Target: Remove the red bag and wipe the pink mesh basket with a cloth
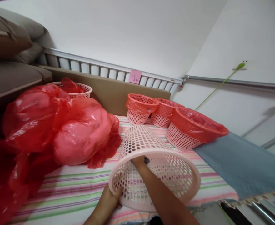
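Note:
A pale pink perforated basket (142, 136) lies tipped on its side on a striped cloth (69, 190), its mouth facing me. My left hand (112, 195) grips the basket's rim at the lower left, the thumb inside. My right hand (138, 161) reaches through the mouth deep into the basket; a small dark object (147, 160) shows beside it, and the fingers are hidden behind the basket wall. Red plastic bags (83, 131) lie heaped at the left.
Three baskets lined with red bags (139, 107) stand behind to the right. Another basket (87, 90) holding red plastic is behind the heap. A pink note (135, 76) hangs on the rail. Blue cloth (240, 165) covers the right side; brown cushions (11, 75) sit at left.

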A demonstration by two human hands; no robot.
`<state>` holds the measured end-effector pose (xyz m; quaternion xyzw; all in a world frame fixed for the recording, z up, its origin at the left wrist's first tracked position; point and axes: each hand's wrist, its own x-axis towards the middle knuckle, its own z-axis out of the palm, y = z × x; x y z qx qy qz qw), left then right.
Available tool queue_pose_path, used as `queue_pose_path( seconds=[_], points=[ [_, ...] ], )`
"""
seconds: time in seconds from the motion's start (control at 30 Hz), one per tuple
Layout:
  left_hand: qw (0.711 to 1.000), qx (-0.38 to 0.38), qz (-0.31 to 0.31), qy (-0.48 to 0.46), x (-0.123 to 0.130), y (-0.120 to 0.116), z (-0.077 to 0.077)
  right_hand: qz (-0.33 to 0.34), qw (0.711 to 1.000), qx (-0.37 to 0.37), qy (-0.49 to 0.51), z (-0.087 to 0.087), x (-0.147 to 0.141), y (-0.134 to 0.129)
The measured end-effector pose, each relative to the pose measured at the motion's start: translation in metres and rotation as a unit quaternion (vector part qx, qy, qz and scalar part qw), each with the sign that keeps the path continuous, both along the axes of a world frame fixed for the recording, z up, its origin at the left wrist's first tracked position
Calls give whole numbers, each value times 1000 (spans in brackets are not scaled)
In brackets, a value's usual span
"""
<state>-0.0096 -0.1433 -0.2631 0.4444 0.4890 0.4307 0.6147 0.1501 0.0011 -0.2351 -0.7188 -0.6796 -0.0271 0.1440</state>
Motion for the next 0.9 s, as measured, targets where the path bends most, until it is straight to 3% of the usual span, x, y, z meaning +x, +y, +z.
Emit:
queue_pose_path(
  seconds=[0.1,0.23,0.33,0.43,0.63,0.77,0.9],
  points=[
    [1000,-5,3,-11,-2,2,5,6,1000,-5,2,0,3,17],
    [1000,-10,13,1,-2,2,9,12,1000,-10,6,1,6,10],
    [1000,-5,10,24,-1,1,6,-7,1000,-20,4,1,-1,-18],
    [999,14,14,30,-1,1,3,-19,1000,-23,5,-1,-16,-62],
    [999,32,-6,18,-8,-4,12,28,998,-37,33,-8,-31,-147],
    [998,50,-35,30,-18,-8,20,46,997,-46,40,-11,-28,-165],
    [998,33,-28,44,-26,-11,19,55,997,-37,39,-10,-28,-148]
  ],
)
